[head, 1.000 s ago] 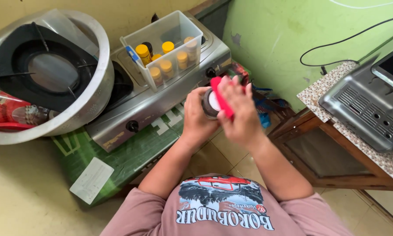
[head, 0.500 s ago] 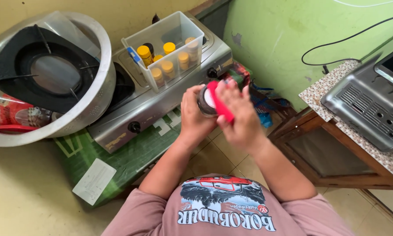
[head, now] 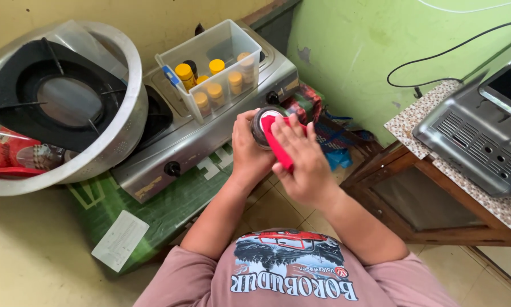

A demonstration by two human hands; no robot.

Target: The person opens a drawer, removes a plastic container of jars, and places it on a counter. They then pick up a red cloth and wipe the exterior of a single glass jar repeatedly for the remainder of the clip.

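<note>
the left hand (head: 248,149) grips a small round jar (head: 262,126) at centre frame, fingers wrapped around its side wall, lidded end tilted toward the upper right. the right hand (head: 301,162) lies just right of and below the jar, fingers closed flat on a red cloth (head: 277,143) pressed against the jar's white-topped end. the cloth's long axis runs diagonally from upper left to lower right across that end. both hands touch the jar assembly; the left carries it. behind, toward upper left, a gas stove (head: 210,122) supports a clear plastic bin (head: 213,65) of yellow-capped bottles.
</note>
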